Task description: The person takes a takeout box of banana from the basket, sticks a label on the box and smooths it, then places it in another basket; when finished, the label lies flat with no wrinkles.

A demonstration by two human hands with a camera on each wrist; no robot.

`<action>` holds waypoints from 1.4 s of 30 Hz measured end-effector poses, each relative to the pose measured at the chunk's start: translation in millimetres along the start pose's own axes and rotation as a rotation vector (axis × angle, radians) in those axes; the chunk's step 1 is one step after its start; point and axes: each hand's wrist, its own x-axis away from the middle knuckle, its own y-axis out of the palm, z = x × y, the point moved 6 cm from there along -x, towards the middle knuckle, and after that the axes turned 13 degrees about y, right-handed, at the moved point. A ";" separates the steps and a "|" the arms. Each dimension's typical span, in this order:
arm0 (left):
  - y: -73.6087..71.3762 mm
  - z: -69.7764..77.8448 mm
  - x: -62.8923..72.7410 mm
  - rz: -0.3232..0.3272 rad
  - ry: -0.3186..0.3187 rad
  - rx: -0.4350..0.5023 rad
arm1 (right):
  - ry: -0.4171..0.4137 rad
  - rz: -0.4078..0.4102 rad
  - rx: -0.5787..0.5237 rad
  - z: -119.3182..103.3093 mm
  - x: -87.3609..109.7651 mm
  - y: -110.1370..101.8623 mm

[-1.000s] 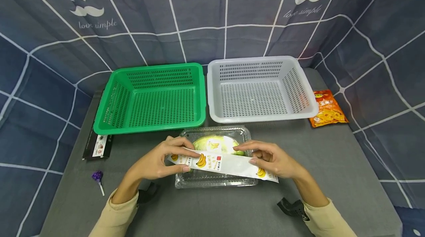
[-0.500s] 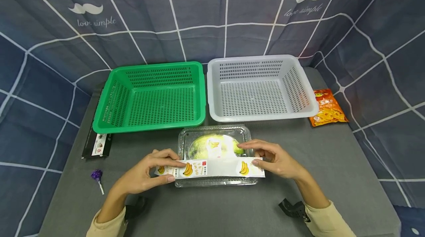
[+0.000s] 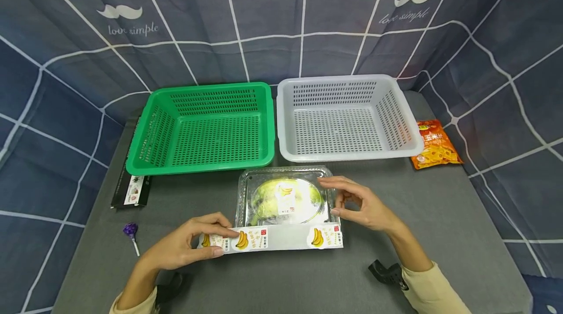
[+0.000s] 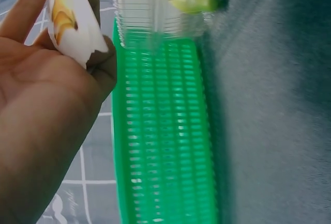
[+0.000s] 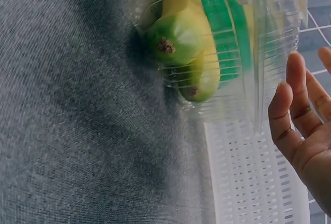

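A clear plastic container [image 3: 244, 197] sits at mid table, a label with bananas on its lid. Inside it, the right wrist view shows green-yellow bananas [image 5: 178, 40]. My left hand [image 3: 186, 245] pinches the left end of a white paper strip [image 3: 288, 239] printed with bananas. That strip stretches across the container's front edge, its right end free of any hand. In the left wrist view the strip's end rises between thumb and fingers, slightly folded. My right hand [image 3: 362, 206] is beside the container's right side, fingers loosely bent and apart from the thumb, holding nothing.
Behind the container stand a green basket [image 3: 132, 167] and a white basket [image 3: 352, 156]. An orange snack bag [image 3: 435, 145] lies at the right, against the white basket. On the left are a black box [image 3: 132, 192] and a purple lollipop [image 3: 130, 230].
My left hand has drawn the strip left and toward me, from across the lid to the container's front edge. The right hand has let the strip go and stays near the container's right side.
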 end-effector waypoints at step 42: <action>-1.6 -30.3 49.5 0.051 -0.253 -0.296 | 0.069 0.115 0.298 -19.5 -3.7 -4.6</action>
